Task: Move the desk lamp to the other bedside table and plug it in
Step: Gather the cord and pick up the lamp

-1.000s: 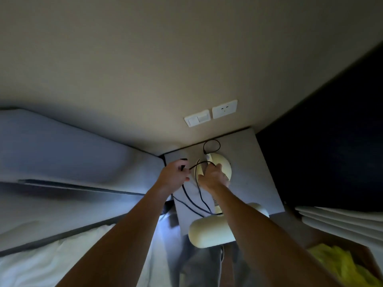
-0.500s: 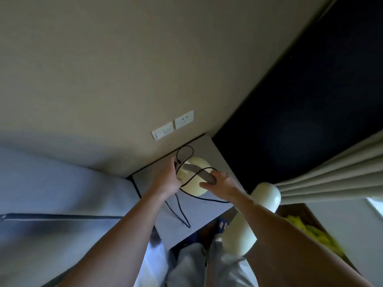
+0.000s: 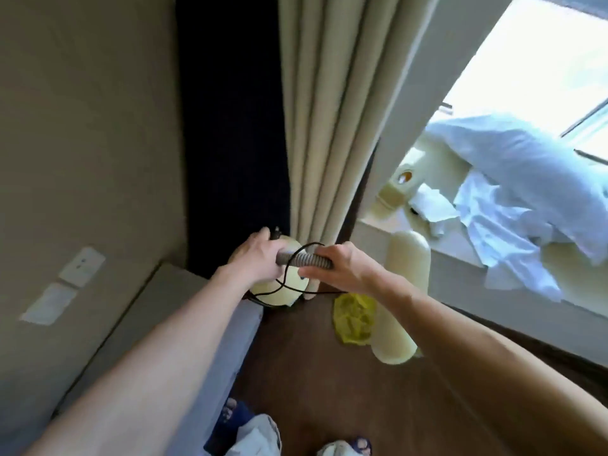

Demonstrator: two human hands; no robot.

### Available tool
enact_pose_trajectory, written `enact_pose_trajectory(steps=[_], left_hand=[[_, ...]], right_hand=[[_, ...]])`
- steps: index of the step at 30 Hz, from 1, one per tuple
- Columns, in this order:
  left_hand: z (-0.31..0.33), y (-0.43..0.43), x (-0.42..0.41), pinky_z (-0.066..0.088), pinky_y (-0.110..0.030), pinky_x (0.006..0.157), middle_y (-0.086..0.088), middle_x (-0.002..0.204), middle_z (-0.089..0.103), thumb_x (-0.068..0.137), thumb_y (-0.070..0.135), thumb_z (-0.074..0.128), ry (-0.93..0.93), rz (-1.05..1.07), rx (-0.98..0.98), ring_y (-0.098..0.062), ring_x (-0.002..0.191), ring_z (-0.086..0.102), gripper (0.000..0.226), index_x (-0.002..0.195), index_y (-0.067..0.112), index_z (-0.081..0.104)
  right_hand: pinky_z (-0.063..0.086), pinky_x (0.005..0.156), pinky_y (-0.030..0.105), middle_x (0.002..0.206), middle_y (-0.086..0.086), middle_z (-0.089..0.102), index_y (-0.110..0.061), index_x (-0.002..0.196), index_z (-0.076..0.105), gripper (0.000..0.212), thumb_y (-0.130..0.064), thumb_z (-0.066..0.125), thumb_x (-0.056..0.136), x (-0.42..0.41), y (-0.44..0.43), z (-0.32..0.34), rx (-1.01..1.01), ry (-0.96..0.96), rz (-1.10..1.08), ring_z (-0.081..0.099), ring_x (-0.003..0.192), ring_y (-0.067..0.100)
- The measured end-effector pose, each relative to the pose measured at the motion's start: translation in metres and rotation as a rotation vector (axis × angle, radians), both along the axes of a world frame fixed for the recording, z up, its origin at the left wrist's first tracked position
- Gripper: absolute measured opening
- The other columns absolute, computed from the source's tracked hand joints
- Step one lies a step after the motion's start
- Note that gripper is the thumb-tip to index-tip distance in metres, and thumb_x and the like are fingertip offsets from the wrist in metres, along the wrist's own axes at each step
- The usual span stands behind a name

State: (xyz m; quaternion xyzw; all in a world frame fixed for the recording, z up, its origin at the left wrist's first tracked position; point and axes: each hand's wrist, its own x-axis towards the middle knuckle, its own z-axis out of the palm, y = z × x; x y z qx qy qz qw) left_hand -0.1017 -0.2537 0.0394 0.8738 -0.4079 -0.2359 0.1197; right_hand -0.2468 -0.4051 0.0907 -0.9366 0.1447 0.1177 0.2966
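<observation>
Carrying the lamp (image 3: 279,284) away calls for a level, two-handed hold and a tidy cord. The left hand (image 3: 258,258) is wrapped around the near end of the ribbed neck (image 3: 304,260), seemingly pinching the plug too; the right hand (image 3: 342,266) is closed on the neck's other end. The pale round base hangs just past the tabletop (image 3: 148,324) corner, the long shade (image 3: 399,297) beyond the right wrist. The black cord (image 3: 288,274) loops loose around the neck, so gathering it should stop snagging. Beside the tabletop stand a wall socket (image 3: 82,266), curtain (image 3: 329,126), dark wooden floor (image 3: 329,390) and a bright window ledge with white cloth (image 3: 510,179).
</observation>
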Motion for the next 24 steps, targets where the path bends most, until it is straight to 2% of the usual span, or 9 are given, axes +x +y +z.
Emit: enact_pose_trajectory(steps=[2,4,7,9,12,15,19,22,24], left_hand=[[0.018,-0.055,-0.034,0.043,-0.039,0.078,-0.003,0.096,0.038,0.079,0.024,0.051,0.008,-0.129,-0.041,-0.026,0.096,0.043,0.01,0.087,0.028,0.054],[0.036,-0.101,-0.069,0.045,-0.038,0.078,-0.004,0.093,0.045,0.079,0.024,0.051,0.056,-0.221,-0.096,-0.028,0.093,0.05,0.005,0.081,0.029,0.051],[0.064,-0.177,-0.141,0.044,-0.034,0.071,0.001,0.082,0.051,0.08,0.02,0.056,0.074,-0.384,-0.19,-0.024,0.085,0.056,0.014,0.078,0.032,0.049],[0.084,-0.224,-0.191,0.046,-0.035,0.068,0.005,0.076,0.054,0.081,0.02,0.058,0.049,-0.475,-0.223,-0.021,0.079,0.056,0.011,0.076,0.026,0.05],[0.111,-0.29,-0.266,0.045,-0.035,0.066,0.004,0.076,0.056,0.079,0.02,0.061,-0.015,-0.606,-0.267,-0.02,0.076,0.055,0.012,0.074,0.023,0.051],[0.136,-0.346,-0.337,0.039,-0.032,0.062,0.005,0.073,0.052,0.077,0.016,0.062,-0.037,-0.697,-0.327,-0.02,0.071,0.052,0.019,0.069,0.026,0.048],[0.165,-0.414,-0.43,0.037,-0.031,0.058,0.003,0.07,0.055,0.075,0.013,0.063,-0.08,-0.819,-0.396,-0.02,0.067,0.052,0.02,0.07,0.027,0.048],[0.182,-0.458,-0.491,0.033,-0.029,0.056,0.004,0.067,0.052,0.073,0.011,0.064,-0.08,-0.905,-0.482,-0.021,0.063,0.051,0.026,0.07,0.03,0.047],[0.19,-0.485,-0.528,0.036,-0.029,0.054,0.006,0.062,0.051,0.073,0.012,0.064,-0.089,-0.973,-0.515,-0.021,0.059,0.052,0.022,0.07,0.028,0.049]], right_hand=[[0.043,0.055,0.035,0.057,-0.003,0.052,-0.022,0.067,0.049,0.051,-0.071,0.059,0.081,-0.051,-0.042,0.017,-0.062,-0.03,-0.082,0.048,0.055,0.019],[0.046,0.056,0.037,0.057,-0.006,0.051,-0.027,0.065,0.046,0.05,-0.073,0.057,0.079,-0.098,-0.077,0.034,-0.099,-0.053,-0.124,0.048,0.054,0.016],[0.045,0.053,0.031,0.059,-0.008,0.055,-0.027,0.075,0.055,0.049,-0.075,0.054,0.078,-0.187,-0.136,0.062,-0.122,-0.108,-0.193,0.052,0.054,0.011],[0.043,0.05,0.026,0.059,-0.008,0.056,-0.029,0.081,0.059,0.045,-0.074,0.055,0.079,-0.249,-0.173,0.076,-0.149,-0.124,-0.256,0.054,0.053,0.008],[0.042,0.05,0.029,0.056,-0.008,0.053,-0.031,0.071,0.05,0.039,-0.067,0.062,0.081,-0.338,-0.223,0.092,-0.217,-0.143,-0.375,0.051,0.05,0.006],[0.038,0.05,0.026,0.057,-0.008,0.049,-0.028,0.072,0.049,0.038,-0.061,0.068,0.08,-0.421,-0.264,0.113,-0.261,-0.12,-0.472,0.048,0.052,0.003],[0.044,0.058,0.035,0.064,-0.007,0.051,-0.036,0.076,0.049,0.026,-0.048,0.071,0.082,-0.526,-0.304,0.138,-0.255,-0.113,-0.623,0.051,0.06,0.013],[0.045,0.058,0.033,0.063,-0.005,0.055,-0.042,0.068,0.048,0.027,-0.043,0.071,0.082,-0.593,-0.326,0.149,-0.252,-0.109,-0.751,0.056,0.059,0.01],[0.051,0.057,0.03,0.064,-0.003,0.059,-0.035,0.069,0.051,0.023,-0.039,0.07,0.081,-0.633,-0.339,0.153,-0.226,-0.094,-0.809,0.06,0.058,0.006]])
